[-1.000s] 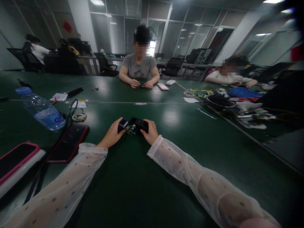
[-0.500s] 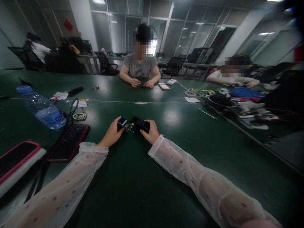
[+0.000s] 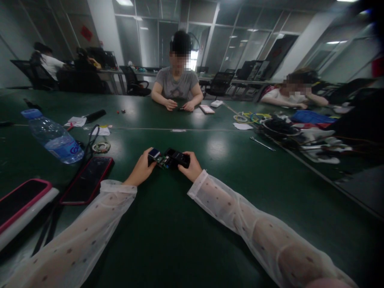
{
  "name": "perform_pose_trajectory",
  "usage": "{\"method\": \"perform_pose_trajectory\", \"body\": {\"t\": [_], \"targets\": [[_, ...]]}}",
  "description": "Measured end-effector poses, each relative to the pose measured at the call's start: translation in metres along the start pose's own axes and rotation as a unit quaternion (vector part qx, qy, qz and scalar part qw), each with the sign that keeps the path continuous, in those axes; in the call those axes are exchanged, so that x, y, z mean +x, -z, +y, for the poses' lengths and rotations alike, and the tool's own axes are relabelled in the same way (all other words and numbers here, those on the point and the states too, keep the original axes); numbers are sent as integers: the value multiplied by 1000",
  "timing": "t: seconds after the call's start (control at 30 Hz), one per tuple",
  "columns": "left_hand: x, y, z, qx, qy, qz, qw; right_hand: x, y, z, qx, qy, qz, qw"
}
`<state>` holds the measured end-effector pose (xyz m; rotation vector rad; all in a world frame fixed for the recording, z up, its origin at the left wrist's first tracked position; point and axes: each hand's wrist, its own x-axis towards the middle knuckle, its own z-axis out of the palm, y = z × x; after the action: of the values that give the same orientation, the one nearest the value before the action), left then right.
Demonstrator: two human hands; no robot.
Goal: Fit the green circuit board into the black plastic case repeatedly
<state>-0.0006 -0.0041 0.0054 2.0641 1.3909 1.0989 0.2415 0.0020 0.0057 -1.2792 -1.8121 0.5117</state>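
Note:
My left hand grips a small green circuit board that has a little screen at its left end. A black plastic case is in my right hand, thumb on its near side. Board and case meet, or nearly meet, in the middle; whether they are joined I cannot tell. Both are held over the green table. The fingers on the far side of each piece are mostly hidden.
Left: a water bottle, a red-edged phone, another phone and a bracelet. Right: a wrench and a heap of cables. Across the table sits a person; another person is at the right.
The black case and my right hand have shifted very slightly to the right. The person at the far right has raised a hand toward the head.

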Motion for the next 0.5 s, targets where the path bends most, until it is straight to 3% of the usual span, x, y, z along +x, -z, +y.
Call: {"method": "perform_pose_trajectory", "body": {"t": [0.5], "targets": [[0,1,2,-15,5,-10,1000,0,-3,7,-29,8,6,1000]]}}
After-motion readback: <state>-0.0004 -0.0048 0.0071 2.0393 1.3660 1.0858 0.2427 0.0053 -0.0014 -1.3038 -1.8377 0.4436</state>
